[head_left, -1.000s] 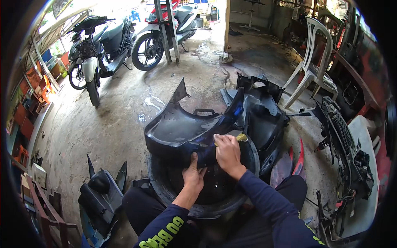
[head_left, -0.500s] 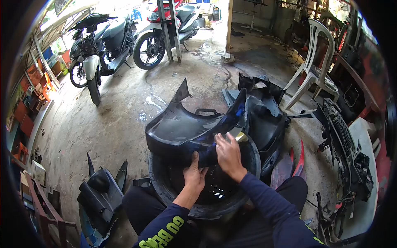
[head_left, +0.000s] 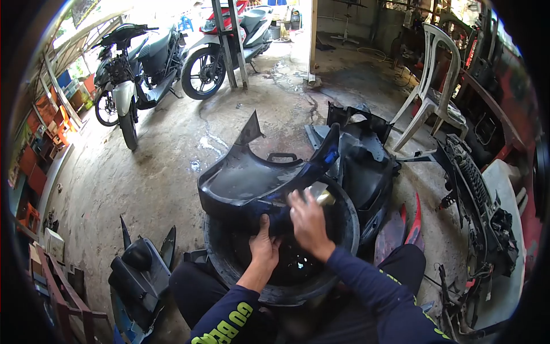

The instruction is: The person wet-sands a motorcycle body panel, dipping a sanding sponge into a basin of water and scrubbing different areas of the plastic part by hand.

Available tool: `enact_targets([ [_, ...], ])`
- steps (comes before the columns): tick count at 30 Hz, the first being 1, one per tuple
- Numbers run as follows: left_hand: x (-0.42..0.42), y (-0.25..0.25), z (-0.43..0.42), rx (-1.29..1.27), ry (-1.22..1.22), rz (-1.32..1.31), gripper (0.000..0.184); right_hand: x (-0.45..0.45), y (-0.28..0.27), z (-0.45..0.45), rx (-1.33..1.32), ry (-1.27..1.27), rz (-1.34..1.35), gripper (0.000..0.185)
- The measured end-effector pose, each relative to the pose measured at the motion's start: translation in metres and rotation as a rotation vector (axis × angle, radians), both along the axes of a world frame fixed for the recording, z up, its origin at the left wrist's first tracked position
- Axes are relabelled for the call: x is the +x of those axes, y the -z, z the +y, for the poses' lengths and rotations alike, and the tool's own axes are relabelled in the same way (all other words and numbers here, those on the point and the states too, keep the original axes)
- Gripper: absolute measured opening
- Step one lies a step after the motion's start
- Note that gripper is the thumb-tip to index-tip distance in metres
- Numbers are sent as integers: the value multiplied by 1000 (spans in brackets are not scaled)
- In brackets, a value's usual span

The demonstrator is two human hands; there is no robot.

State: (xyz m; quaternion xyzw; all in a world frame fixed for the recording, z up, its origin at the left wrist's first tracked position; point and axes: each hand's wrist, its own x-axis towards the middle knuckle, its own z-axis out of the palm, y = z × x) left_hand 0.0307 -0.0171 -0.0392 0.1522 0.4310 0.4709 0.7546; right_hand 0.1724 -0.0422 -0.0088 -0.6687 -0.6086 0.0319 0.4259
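Note:
A dark, curved plastic panel (head_left: 246, 178) with a glossy blue-black lower side is held over a round black tub (head_left: 215, 252) with water in it. My left hand (head_left: 263, 249) grips the panel's lower edge, thumb on the near face and fingers underneath. Against the panel's right part, my right hand (head_left: 308, 221) presses a small yellow and grey pad (head_left: 322, 195). That hand is blurred by motion, and part of the pad is hidden behind its fingers.
More dark panels (head_left: 366, 166) lie just beyond the tub on the right, with red pieces (head_left: 414, 221) nearer. Another black part (head_left: 140, 272) rests at the left. A plastic chair (head_left: 431, 97) stands back right; motorcycles (head_left: 154, 63) are parked at the back left.
My right hand and the pad have shifted slightly left along the panel. The panel and my left hand have moved slightly left in view, with the grip unchanged.

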Motion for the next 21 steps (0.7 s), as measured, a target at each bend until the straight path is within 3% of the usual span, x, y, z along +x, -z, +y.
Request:
enact_targets([
  [2, -1, -2, -2, 15, -1, -9, 60, -17, -9, -20, 28, -128, -4, 37],
  [6, 6, 3, -4, -23, -7, 4, 60, 12, 15, 8, 4, 17, 15, 36],
  [9, 3, 4, -2, -32, -13, 10, 60, -18, -9, -20, 3, -131, 39, 37],
  [13, 9, 4, -4, -16, -18, -13, 60, 18, 18, 14, -33, -6, 124, 40],
  [14, 8, 1, 0, -10, -18, -14, 60, 12, 21, 8, 42, -83, -66, 38],
  [16, 2, 0, -3, -38, -23, -41, 57, -10, -1, -16, 41, -124, 40, 35],
  [20, 6, 0, -1, -50, -30, -64, 55, 18, 10, 17, 55, -28, -148, 33],
  [21, 6, -2, 1, -17, -38, -53, 54, 10, 17, 7, 54, -82, -52, 34],
])
